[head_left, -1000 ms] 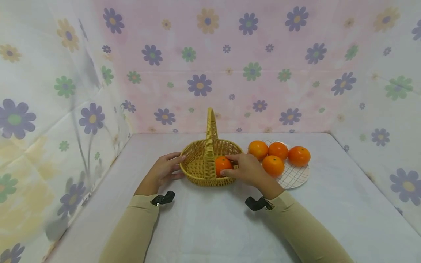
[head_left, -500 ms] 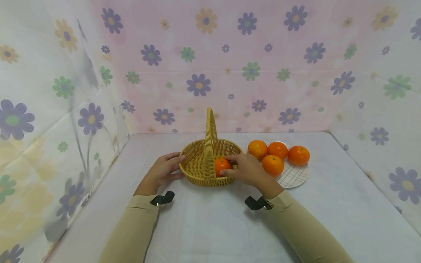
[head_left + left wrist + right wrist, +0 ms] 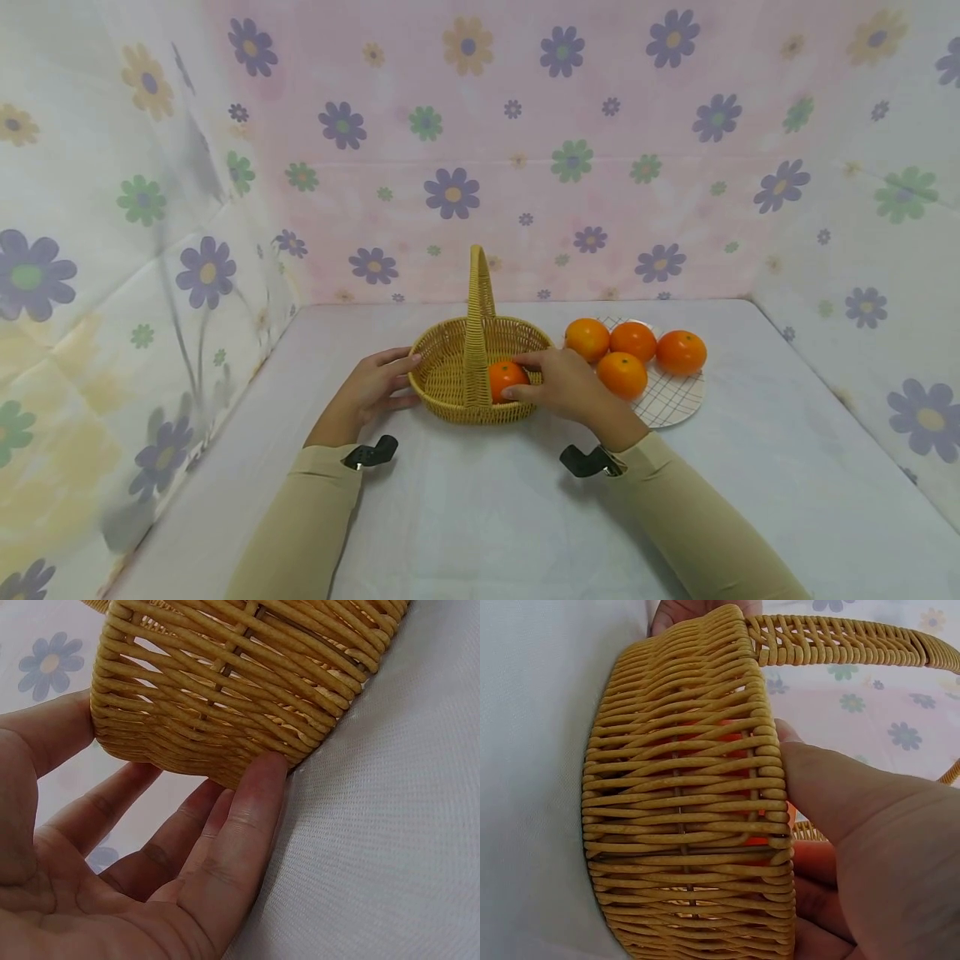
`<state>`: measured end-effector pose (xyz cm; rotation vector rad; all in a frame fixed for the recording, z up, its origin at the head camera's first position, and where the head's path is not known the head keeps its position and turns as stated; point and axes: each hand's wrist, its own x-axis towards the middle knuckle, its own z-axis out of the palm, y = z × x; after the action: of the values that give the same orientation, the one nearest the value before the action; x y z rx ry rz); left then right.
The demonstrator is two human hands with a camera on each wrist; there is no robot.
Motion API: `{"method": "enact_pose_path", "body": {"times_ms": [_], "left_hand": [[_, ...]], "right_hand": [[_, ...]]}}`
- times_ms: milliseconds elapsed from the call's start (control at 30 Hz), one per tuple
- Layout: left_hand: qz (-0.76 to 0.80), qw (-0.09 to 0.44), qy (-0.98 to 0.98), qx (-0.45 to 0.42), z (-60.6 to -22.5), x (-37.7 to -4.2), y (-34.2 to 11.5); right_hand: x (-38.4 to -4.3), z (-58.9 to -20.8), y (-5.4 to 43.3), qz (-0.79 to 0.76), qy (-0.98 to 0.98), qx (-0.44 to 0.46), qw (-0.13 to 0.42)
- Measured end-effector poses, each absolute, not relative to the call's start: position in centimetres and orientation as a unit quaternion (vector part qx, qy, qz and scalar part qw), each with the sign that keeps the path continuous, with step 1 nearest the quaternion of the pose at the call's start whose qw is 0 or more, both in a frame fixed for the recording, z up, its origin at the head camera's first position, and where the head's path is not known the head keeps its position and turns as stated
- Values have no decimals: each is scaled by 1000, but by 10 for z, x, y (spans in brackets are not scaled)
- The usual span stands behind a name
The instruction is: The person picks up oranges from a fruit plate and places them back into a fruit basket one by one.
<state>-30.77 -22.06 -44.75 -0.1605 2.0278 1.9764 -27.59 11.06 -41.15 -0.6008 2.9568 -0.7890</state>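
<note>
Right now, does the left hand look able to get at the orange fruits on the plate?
Probably not directly: the basket, its handle and the right hand lie between the left hand and the orange fruits on the plate.

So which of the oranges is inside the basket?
The orange that the right hand holds, just right of the basket handle; the other four are on the plate.

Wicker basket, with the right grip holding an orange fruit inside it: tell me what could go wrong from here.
The right grip reaches over the rim of the wicker basket, so withdrawing might catch it and tip it. The held fruit could roll inside once released, being round. The plate's four fruits lie near that wrist; an outward swing could knock one.
</note>
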Motion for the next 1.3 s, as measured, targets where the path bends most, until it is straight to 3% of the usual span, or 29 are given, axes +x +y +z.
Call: {"method": "enact_pose_path", "body": {"times_ms": [367, 667, 867, 1300], "left_hand": [[694, 156, 701, -58, -450, -309, -223], [693, 154, 701, -61, -451, -309, -224], [691, 154, 704, -57, -450, -308, -224], [689, 157, 705, -60, -447, -308, -221]], "right_hand": [[-276, -405, 118, -273, 937, -220, 3], [-275, -391, 130, -297, 936, -189, 0], [-279, -383, 143, -291, 936, -195, -27], [-291, -374, 184, -329, 938, -111, -22]]}}
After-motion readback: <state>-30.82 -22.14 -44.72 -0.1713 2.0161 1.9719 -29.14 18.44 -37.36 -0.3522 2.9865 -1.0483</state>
